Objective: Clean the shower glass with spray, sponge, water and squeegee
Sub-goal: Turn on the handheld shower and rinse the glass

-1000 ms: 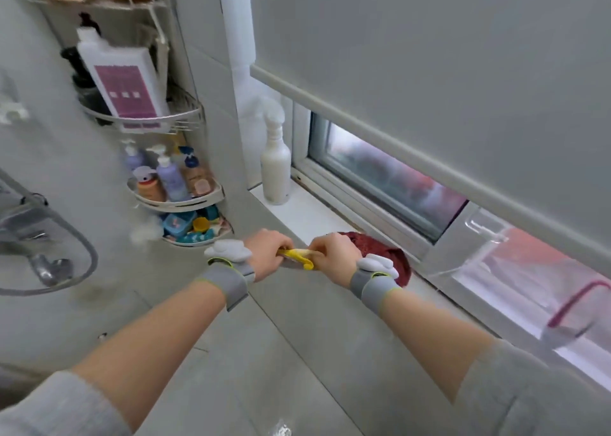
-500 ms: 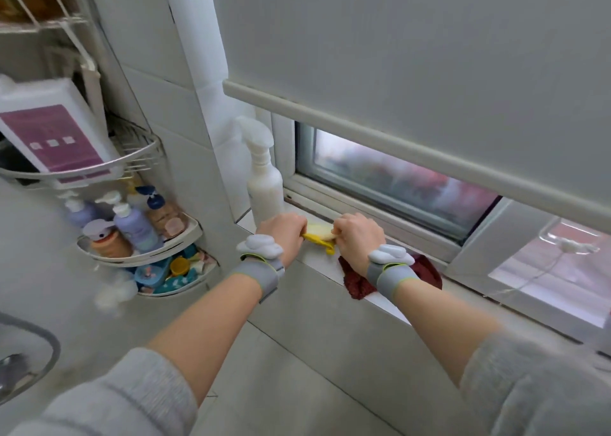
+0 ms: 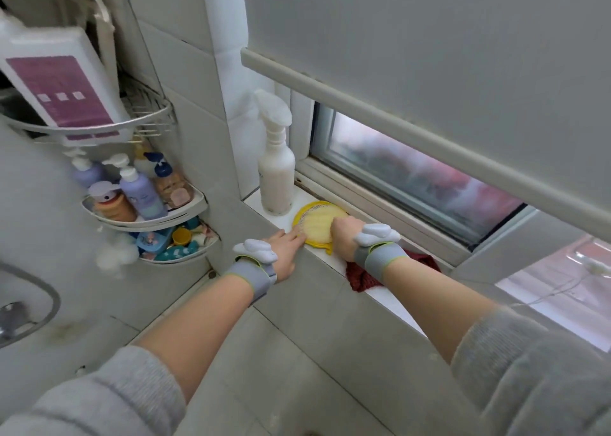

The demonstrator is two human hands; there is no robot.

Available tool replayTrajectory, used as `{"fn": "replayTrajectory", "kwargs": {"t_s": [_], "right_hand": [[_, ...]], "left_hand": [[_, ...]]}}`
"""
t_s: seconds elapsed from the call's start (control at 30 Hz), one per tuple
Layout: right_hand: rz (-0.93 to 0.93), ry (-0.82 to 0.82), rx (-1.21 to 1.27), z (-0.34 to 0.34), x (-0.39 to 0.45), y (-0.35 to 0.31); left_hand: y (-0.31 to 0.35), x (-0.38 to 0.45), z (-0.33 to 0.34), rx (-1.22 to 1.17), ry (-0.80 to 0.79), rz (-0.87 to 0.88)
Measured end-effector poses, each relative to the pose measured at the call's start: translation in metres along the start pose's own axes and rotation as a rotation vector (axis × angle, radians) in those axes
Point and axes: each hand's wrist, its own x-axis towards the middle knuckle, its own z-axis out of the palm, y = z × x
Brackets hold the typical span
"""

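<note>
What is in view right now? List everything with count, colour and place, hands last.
round yellow mesh sponge: one, yellow, flat on the white window ledge
white plastic spray bottle: one, white, upright at the ledge's left end, just left of the sponge
dark red cloth: one, dark red, on the ledge, partly under the right wrist
wire corner shelves: three tiers showing, white and metal, left wall
large white bottle with purple label: one, top tier
small pump bottles: several, lilac, orange and blue, middle tier
roller blind: one, pale grey, lowered over most of the window
left hand: fingertips touch the sponge's left edge
right hand: rests on the sponge
</note>
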Motion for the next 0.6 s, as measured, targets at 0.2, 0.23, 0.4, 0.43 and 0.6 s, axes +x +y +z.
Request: {"fn": "replayTrajectory", "kwargs": {"t_s": [0.2,0.23,0.4,0.43,0.6], "right_hand": [[-0.365,0.010,-0.179,-0.026,-0.014,-0.076],[-0.455,-0.023,-0.173,-0.026,-0.018,-0.101],[-0.730,-0.159,-0.190,0.008,-0.030,-0.221],[-0.761,-0.183,-0.206,0.015,-0.036,-0.242],[-0.881,-0.207,-0.260,0.041,-0.056,-0.330]], "left_hand": [[-0.044,-0.064,-0.005,-0.041,-0.064,-0.280],[-0.063,-0.083,0.002,-0.062,-0.068,-0.336],[-0.136,-0.208,0.051,-0.231,-0.115,-0.679],[-0.145,-0.235,0.060,-0.254,-0.132,-0.738],[-0.187,-0.337,0.111,-0.352,-0.212,-0.976]]}}
